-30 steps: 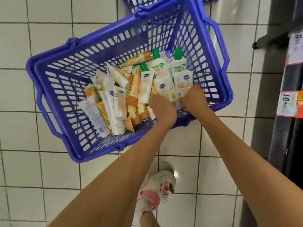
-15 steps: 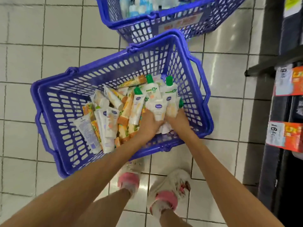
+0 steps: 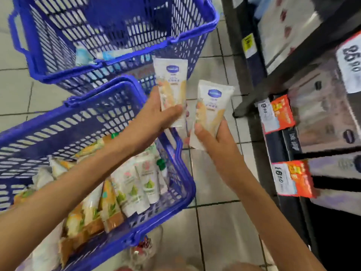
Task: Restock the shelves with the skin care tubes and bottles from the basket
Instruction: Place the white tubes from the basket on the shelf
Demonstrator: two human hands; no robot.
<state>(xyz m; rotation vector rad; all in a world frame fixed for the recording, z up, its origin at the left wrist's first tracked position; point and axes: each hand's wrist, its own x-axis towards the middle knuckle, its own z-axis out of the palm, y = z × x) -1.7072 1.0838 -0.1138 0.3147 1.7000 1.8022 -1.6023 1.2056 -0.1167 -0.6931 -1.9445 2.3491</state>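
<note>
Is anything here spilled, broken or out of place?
Nothing stands out. Loose tubes lie jumbled in the near basket, none visibly leaking. The left hand holds one tube and the right hand another tube, both apparently intact.

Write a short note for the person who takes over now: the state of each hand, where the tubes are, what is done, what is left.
Left hand grips one white tube, lifted clear of the near basket.
Right hand grips a second white tube beside it, nearer the shelves.
Done: two tubes taken out.
Left: shelve both, then the many tubes lying in the basket.
</note>
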